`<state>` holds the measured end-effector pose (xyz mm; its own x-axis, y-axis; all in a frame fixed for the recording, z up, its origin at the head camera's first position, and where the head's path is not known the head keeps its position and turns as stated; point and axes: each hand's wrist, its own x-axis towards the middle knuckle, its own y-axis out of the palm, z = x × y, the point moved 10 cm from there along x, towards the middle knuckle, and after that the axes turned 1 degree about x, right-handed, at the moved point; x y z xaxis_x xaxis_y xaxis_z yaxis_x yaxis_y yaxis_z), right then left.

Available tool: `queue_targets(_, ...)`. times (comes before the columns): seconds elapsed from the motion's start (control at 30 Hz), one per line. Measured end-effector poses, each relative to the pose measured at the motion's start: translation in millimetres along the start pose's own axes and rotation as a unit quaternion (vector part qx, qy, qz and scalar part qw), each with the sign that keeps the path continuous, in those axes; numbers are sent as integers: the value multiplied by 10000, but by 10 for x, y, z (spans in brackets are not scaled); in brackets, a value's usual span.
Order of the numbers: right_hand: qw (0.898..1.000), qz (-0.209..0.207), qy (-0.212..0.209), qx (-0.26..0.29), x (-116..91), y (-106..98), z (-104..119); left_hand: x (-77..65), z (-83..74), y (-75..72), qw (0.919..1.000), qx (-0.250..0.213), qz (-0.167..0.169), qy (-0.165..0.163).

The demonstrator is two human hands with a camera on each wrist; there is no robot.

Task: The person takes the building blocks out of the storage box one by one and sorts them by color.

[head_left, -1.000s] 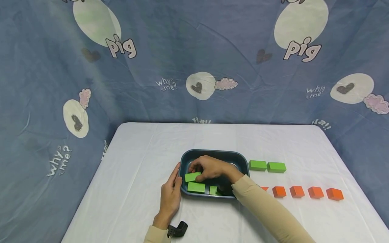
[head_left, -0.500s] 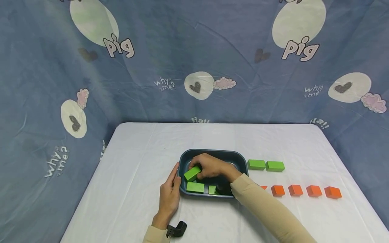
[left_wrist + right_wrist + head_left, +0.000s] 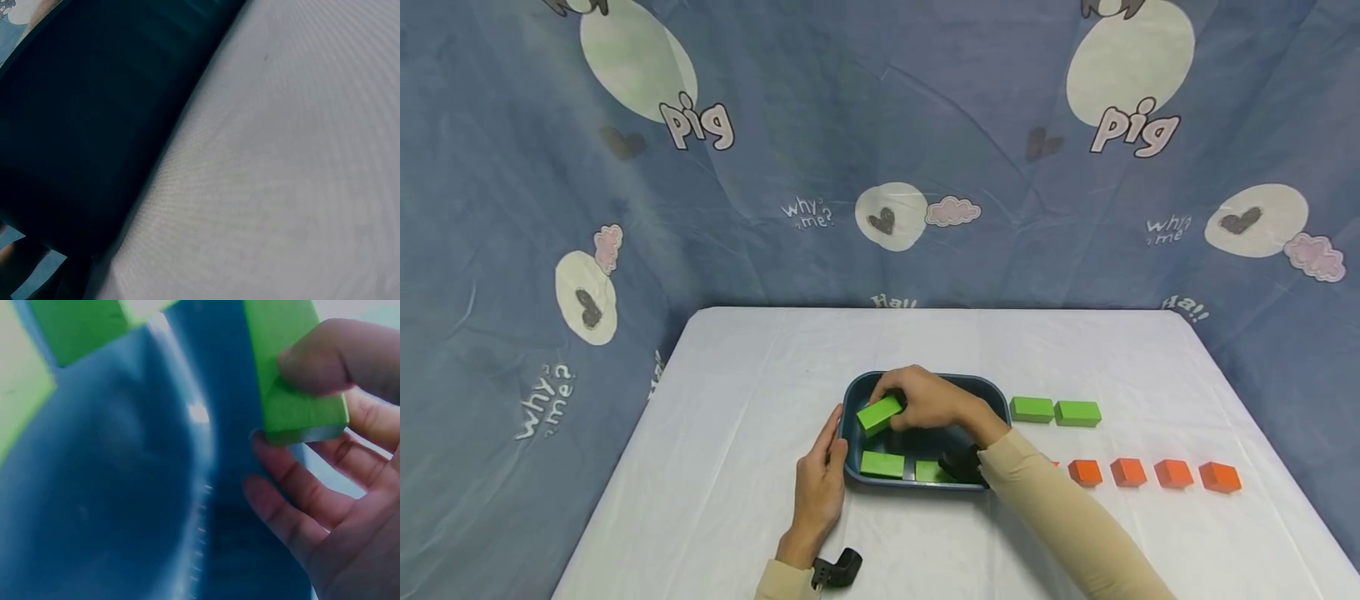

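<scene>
A dark blue tray [image 3: 925, 440] sits on the white-covered table. My left hand [image 3: 820, 483] rests against its left side, fingers extended along the wall and thumb near the rim. Inside the tray my right hand [image 3: 928, 400] pinches a green block [image 3: 878, 414], which is raised and tilted at the left end. The right wrist view shows the thumb on top of this block [image 3: 294, 369] and fingers beneath it. Two more green blocks, one at the front left [image 3: 882, 464] and one [image 3: 931, 472] partly hidden by the right wrist, lie along the tray's near side.
Right of the tray, two green blocks [image 3: 1032, 409] lie end to end. Nearer, a row of several orange blocks [image 3: 1127, 472] runs rightward, its left end hidden by the right sleeve [image 3: 1060, 508]. A patterned blue cloth [image 3: 775, 267] hangs behind the table.
The right hand has lifted the green block from beside the front-left one, turning it at an angle and moving it toward the far side of the tray. The left hand stays put.
</scene>
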<state>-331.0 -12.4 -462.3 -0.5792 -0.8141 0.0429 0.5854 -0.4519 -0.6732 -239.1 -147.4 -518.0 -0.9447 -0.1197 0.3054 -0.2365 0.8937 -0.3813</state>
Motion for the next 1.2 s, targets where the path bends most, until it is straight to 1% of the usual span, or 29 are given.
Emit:
queue_targets(0.17, 9983, -387, -124, 419, -102, -270, 35, -2, -2, 7, 10000, 13, -5, 0)
queue_targets(0.27, 9956, -587, -33, 732, -184, -411, -3, -4, -5, 13, 10000, 13, -7, -5)
queue_targets(0.37, 9934, -774, 69, 840, -272, -529, -55, -3, 4, 15, 10000, 56, -19, -28)
queue_targets(0.5, 9921, -982, 204, 749, -383, -653, -123, -3, 17, 2, 9999, 92, -69, -70)
queue_targets(0.8, 9878, -1341, 528, 583, -680, -899, -280, 3, -4, -10, 9999, 36, -102, -5)
queue_targets(1.03, 9819, -1612, 805, 581, -950, -1052, -408, 3, -9, -2, 9999, -11, -92, 41)
queue_targets(1.2, 9783, -1743, 992, 523, -1151, -1159, -520, 6, -13, 8, 10000, -62, -69, 4)
